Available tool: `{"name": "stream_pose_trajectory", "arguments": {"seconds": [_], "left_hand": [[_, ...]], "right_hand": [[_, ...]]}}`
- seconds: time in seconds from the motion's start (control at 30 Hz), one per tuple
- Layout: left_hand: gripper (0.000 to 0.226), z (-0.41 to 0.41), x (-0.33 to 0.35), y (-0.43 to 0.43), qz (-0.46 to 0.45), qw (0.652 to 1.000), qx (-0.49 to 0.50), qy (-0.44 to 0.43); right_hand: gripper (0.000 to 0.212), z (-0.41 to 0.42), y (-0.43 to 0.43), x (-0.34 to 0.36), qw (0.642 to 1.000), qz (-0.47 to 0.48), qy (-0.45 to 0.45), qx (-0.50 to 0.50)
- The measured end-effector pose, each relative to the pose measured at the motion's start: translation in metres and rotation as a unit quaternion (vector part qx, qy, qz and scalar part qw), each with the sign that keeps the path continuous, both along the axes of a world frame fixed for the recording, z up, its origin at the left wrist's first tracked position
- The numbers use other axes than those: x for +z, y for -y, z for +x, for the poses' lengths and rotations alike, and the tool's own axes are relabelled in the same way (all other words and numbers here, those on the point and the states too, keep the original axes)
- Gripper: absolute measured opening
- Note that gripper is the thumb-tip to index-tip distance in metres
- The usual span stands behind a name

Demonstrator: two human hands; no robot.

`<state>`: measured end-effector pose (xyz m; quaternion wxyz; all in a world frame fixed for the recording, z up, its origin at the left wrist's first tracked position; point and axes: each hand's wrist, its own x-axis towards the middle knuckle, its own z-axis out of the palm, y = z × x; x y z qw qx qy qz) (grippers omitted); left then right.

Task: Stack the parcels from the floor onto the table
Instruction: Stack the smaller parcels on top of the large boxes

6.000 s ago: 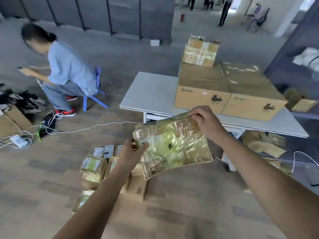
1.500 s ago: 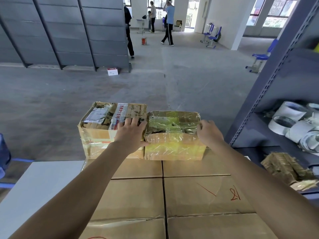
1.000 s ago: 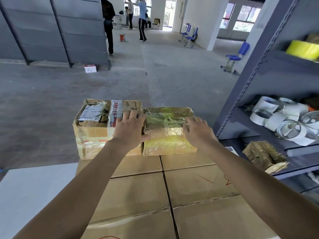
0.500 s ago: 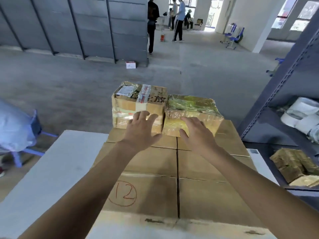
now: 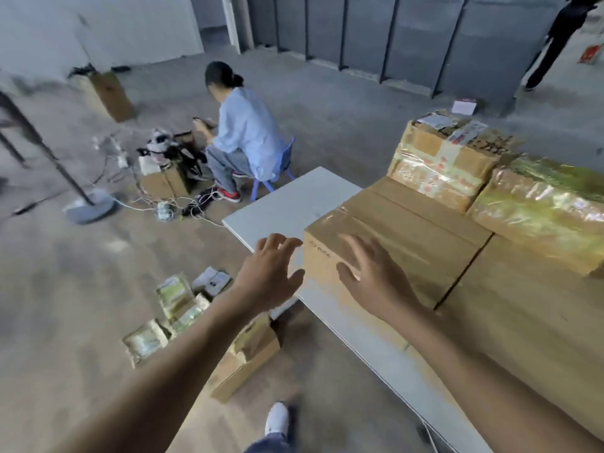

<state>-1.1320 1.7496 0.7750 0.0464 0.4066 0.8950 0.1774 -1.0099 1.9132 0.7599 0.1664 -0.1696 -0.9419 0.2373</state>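
I have both hands out in front of me with nothing in them. My left hand (image 5: 268,276) is loosely spread, fingers apart, over the near left edge of the white rectangular table (image 5: 291,204). My right hand (image 5: 369,282) is spread too, in front of the near corner of the large brown cardboard carton (image 5: 402,243) on that table.

Two such cartons sit side by side on the table; the second one (image 5: 523,318) lies to the right of the first. On top of them, at the far edge from me, stand two parcels touching each other: a brown taped parcel with a printed label (image 5: 441,165), and to its right a parcel wrapped in glossy yellow-green film (image 5: 542,207). The wrapped one's long axis runs along the row, left to right and slightly toward me.

On the floor left of the table lies a cluster of smaller film-wrapped parcels (image 5: 176,302) and a plain brown box (image 5: 248,358); blur keeps me from counting them exactly. Beyond the table's far left corner a person in a light blue shirt (image 5: 245,132) sits on a low blue stool (image 5: 277,171).
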Motion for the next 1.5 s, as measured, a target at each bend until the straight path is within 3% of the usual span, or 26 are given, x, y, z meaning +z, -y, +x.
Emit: {"name": "stream_pose_trajectory", "arguments": {"seconds": [0.27,0.5,0.87,1.23,1.5], "left_hand": [[0.057,-0.002,-0.018,0.158,-0.021,0.989,0.144,0.017],[0.062,-0.007,-0.025,0.290,-0.032,0.977,0.206,0.041],[0.060,-0.056,-0.046,0.507,-0.038,0.967,0.238,0.085],[0.061,-0.146,-0.083,0.557,-0.084,0.963,0.215,0.137],[0.058,-0.273,-0.122,0.550,-0.145,0.955,0.189,0.177]], "right_hand": [[0.048,-0.041,0.120,-0.033,0.990,-0.042,0.022,0.132],[0.048,-0.084,0.240,-0.054,0.978,-0.035,0.057,0.200],[0.041,-0.154,0.450,-0.093,0.969,-0.030,0.166,0.181],[0.044,-0.232,0.498,-0.137,0.962,-0.026,0.226,0.153],[0.044,-0.348,0.498,-0.199,0.950,-0.091,0.271,0.126]]}}
